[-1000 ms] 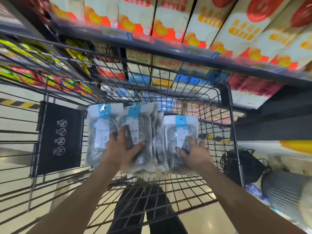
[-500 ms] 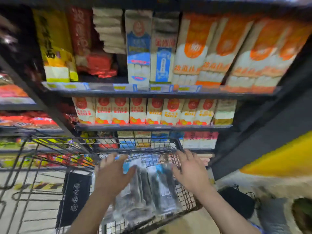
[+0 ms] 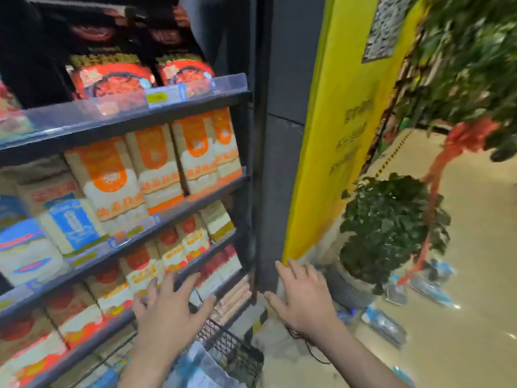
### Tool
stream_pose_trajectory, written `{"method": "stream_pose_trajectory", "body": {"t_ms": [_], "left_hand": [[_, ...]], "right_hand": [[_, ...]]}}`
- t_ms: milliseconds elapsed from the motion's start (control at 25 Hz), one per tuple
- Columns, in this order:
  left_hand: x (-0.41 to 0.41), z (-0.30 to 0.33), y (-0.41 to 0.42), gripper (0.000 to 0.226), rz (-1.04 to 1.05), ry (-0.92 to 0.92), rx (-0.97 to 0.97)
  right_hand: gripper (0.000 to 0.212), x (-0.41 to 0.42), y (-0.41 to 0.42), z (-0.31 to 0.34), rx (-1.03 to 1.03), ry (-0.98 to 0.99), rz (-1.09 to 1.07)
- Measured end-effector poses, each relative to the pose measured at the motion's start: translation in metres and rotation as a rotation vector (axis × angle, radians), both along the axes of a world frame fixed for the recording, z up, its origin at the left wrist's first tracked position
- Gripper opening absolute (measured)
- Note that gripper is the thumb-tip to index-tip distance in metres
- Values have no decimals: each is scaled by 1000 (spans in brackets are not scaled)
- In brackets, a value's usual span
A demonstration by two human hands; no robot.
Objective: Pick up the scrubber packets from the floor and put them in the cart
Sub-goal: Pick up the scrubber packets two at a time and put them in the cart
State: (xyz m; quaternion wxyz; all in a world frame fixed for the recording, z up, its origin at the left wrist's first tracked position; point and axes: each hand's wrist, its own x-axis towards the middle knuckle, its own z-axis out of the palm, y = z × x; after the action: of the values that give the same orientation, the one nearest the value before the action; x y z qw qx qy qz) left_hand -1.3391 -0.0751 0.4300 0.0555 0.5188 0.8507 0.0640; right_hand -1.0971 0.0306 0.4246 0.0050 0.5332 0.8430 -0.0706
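Both hands are off the load now: left hand (image 3: pixel 170 317) and right hand (image 3: pixel 303 299) spread wide, holding nothing. A second ago they pressed clear blue-labelled scrubber packets (image 3: pixel 201 368) into the black wire cart (image 3: pixel 232 350). More packets on the floor (image 3: pixel 384 326) wait rightward, by the potted plant (image 3: pixel 389 228).

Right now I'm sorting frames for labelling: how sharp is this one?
Head view: motion blur smears the whole picture; shelf labels are unreadable, the plant and floor packets are soft. Wide-angle bending tilts the shelves. Both hands, left and right, show open but soft-edged.
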Motion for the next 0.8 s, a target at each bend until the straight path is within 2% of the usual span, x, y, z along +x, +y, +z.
{"method": "stream_pose_trajectory", "body": {"t_ms": [120,240,360,440,560,800], "left_hand": [[43,-6,27,80,-235,-16,15],[95,-11,45,84,-462,-35,-24],[150,-5,51,87,-619,-29,-34],[192,5,52,81,-726,-46,-69],[256,14,52,74,-857,-58,-83],[391,22,50,75,-1027,-39,-75]], "right_hand": [[79,55,-31,10,3,-13,-226],[85,118,-74,13,17,-37,-479],[86,172,-120,18,-9,-43,-689],[96,204,-143,23,-38,-16,-810],[106,251,-169,24,-16,-1,-935],[109,360,-207,19,-24,22,-1108]]}}
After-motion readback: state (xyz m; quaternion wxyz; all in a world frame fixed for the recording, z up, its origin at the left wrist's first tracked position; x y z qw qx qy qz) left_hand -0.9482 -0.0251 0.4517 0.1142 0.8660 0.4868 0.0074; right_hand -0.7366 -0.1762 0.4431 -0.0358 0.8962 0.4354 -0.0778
